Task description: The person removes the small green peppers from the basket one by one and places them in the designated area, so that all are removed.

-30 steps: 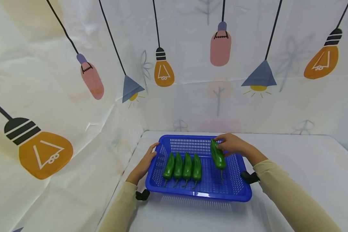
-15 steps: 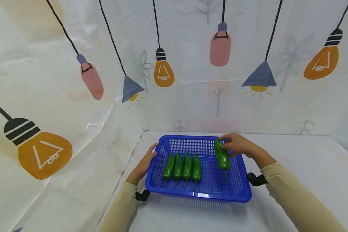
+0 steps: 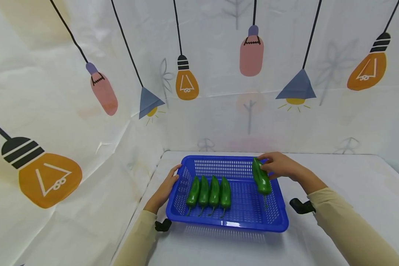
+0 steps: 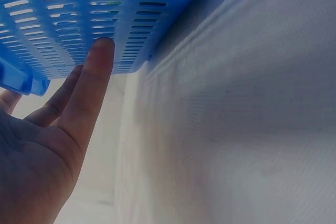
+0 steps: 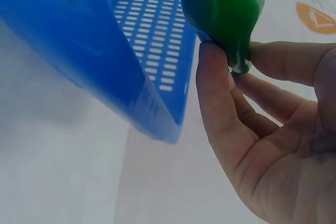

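Note:
My right hand [image 3: 278, 164] pinches one green chili pepper [image 3: 261, 177] near its tip, between thumb and fingertips, with the stem hanging down. This pepper is held over the right end of a blue plastic basket [image 3: 242, 226]. Its tapered end [image 5: 240, 61] shows between the fingers in the right wrist view. Several more green peppers [image 3: 215, 192] lie side by side in the basket's left half, stems toward me. My left hand [image 3: 164, 187] rests against the basket's left side. In the left wrist view its fairly straight fingers [image 4: 97, 72] touch the slotted outer wall.
The basket stands on a white-covered table [image 3: 332, 184]. White sheeting printed with lamps hangs behind and as a left wall [image 3: 86, 155]. Dark wrist-worn pieces [image 3: 300, 205] show by both cuffs. Table surface extends right of the basket.
The right hand has moved to the right with the pepper, toward the basket's right wall. The left hand and the peppers lying in the basket have stayed in place.

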Tool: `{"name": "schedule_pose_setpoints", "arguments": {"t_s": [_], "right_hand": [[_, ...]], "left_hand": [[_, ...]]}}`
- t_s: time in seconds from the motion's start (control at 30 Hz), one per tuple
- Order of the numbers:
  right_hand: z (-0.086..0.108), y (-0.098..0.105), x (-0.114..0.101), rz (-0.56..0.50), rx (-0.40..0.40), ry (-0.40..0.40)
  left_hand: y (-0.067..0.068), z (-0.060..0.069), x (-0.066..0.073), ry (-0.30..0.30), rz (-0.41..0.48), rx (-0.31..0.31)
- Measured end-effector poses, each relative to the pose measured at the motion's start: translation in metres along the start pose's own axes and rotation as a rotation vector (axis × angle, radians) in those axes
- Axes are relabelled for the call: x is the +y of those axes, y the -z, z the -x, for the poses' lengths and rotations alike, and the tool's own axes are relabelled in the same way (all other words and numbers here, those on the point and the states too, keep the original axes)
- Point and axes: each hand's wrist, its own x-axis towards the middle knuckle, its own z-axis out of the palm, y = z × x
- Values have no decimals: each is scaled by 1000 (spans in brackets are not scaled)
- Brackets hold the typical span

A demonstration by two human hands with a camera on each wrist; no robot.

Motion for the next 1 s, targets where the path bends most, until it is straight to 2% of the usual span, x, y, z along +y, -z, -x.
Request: {"name": "schedule_pose_setpoints", "arguments": {"t_s": [0.4, 0.77, 1.0], "right_hand": [[10, 12, 3, 13, 9, -7], [19, 19, 15, 19, 31, -24], [23, 25, 18, 27, 33, -27]], "left_hand": [[1, 2, 2, 4, 13, 2], [1, 1, -1, 24, 3, -1], [1, 0, 0, 15, 15, -8]]}}
